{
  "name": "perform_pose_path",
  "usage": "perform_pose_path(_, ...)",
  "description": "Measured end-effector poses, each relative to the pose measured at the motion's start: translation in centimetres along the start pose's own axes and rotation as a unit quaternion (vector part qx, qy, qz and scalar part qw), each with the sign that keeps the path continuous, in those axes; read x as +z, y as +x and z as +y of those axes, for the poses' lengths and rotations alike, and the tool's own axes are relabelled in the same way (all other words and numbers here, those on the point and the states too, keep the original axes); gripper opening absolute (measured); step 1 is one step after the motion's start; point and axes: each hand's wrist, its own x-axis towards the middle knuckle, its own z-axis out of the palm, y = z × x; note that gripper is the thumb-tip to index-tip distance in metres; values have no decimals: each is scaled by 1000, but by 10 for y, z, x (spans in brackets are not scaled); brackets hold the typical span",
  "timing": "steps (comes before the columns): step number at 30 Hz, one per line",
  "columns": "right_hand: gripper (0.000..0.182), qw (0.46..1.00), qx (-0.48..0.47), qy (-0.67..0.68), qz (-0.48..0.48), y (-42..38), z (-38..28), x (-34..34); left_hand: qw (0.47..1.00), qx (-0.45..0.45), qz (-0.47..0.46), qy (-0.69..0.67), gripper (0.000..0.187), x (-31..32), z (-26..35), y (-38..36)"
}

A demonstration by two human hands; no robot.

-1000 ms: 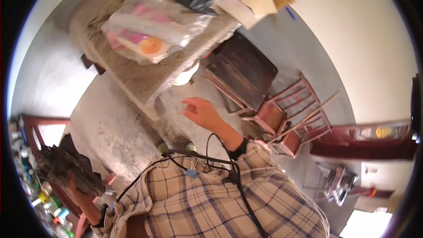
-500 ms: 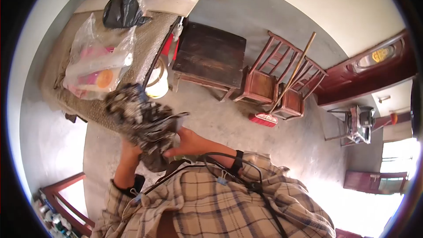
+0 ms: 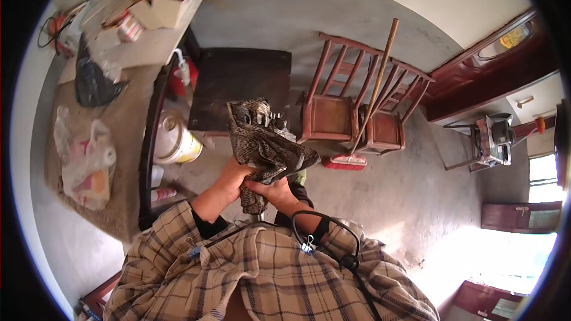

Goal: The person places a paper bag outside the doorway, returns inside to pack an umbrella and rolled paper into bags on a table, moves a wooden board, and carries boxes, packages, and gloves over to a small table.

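Note:
A dark, patterned folding umbrella (image 3: pixel 262 151) stands nearly upright in front of my chest, its fabric bunched in loose folds and one flap jutting right. Metal-looking rib ends show near its top, and a short bit of shaft shows below the cloth. My left hand (image 3: pixel 228 182) is closed round the lower fabric from the left. From the right, my right hand (image 3: pixel 275 192) grips it just below, thumb across the cloth. The folds hide some of the fingers of both hands.
A cloth-covered table (image 3: pixel 134 142) at left bears a clear plastic bag (image 3: pixel 89 163) and a black bag (image 3: pixel 95 83). A bucket (image 3: pixel 175 139) stands beside it. Beyond are a dark low table (image 3: pixel 241 83), wooden chairs (image 3: pixel 330 116) and a red broom (image 3: pixel 345 162).
My view has turned right, away from the covered table. Both hands have brought the umbrella to the middle, more upright, and its fabric looks more gathered.

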Motion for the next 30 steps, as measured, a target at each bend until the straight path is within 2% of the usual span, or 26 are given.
perform_pose_path(1, 56, 997, 36, 53, 53, 15, 7, -24, 999, -41, -4, 0, 49, 11, -4, 31)
perform_pose_path(2, 53, 989, 57, 107, 79, 28, 20, -52, 998, -62, -15, 27, 62, 25, -8, 59)
perform_pose_path(3, 53, 988, 68, 114, 81, 39, 30, -79, 997, -73, -8, 27, 62, 36, -18, 85)
perform_pose_path(5, 55, 966, 141, 158, 146, 62, 48, -140, 978, -78, 49, 189, 76, 49, -41, 142)
perform_pose_path(6, 54, 958, 168, 147, 179, 74, 61, -172, 954, -123, 57, 266, 83, 47, -53, 163)
perform_pose_path(7, 54, 948, 196, 134, 210, 84, 78, -202, 953, -135, 62, 266, 83, 44, -56, 174)
perform_pose_path(11, 52, 935, 181, -56, 300, 122, 198, -324, 956, -106, 106, 253, 58, -3, -64, 187)
perform_pose_path(13, 52, 877, 224, -213, 367, 140, 239, -367, 948, -142, 173, 225, 46, -59, -79, 180)
perform_pose_path(15, 54, 881, 202, -196, 380, 162, 256, -394, 927, -171, 246, 226, 41, -99, -81, 172)
perform_pose_path(16, 58, 867, 223, -206, 395, 173, 268, -406, 925, -175, 252, 225, 41, -115, -85, 171)
perform_pose_path(17, 62, 875, 166, -237, 388, 182, 286, -417, 913, -166, 289, 233, 39, -130, -84, 170)
perform_pose_path(18, 63, 783, 284, -404, 378, 198, 278, -416, 898, -154, 333, 243, 38, -146, -83, 171)
perform_pose_path(19, 74, 720, 381, -463, 349, 216, 251, -409, 888, -150, 358, 245, 38, -165, -85, 173)
perform_pose_path(20, 78, 795, 301, -462, 253, 207, 364, -475, 886, -106, 376, 252, 35, -186, -86, 178)
perform_pose_path(21, 89, 733, 332, -507, 310, 229, 342, -454, 879, -62, 393, 261, 33, -208, -86, 183)
perform_pose_path(22, 97, 752, 359, -429, 348, 245, 312, -440, 867, -18, 419, 271, 29, -230, -83, 191)
perform_pose_path(23, 106, 698, 382, -449, 407, 257, 320, -433, 853, 24, 437, 283, 26, -252, -77, 202)
perform_pose_path(25, 110, 632, 318, -546, 449, 250, 434, -474, 812, 58, 447, 371, 25, -299, -61, 219)
perform_pose_path(27, 115, 610, 391, -565, 394, 259, 431, -470, 766, 127, 418, 471, 27, -325, -39, 244)
perform_pose_path(28, 123, 683, 464, -455, 335, 269, 378, -448, 759, 132, 414, 485, 27, -340, -30, 258)
perform_pose_path(29, 142, 724, 469, -393, 318, 269, 362, -444, 754, 138, 407, 497, 28, -354, -22, 273)
perform_pose_path(30, 142, 743, 425, -404, 322, 267, 337, -427, 732, 132, 417, 522, 30, -364, -13, 289)
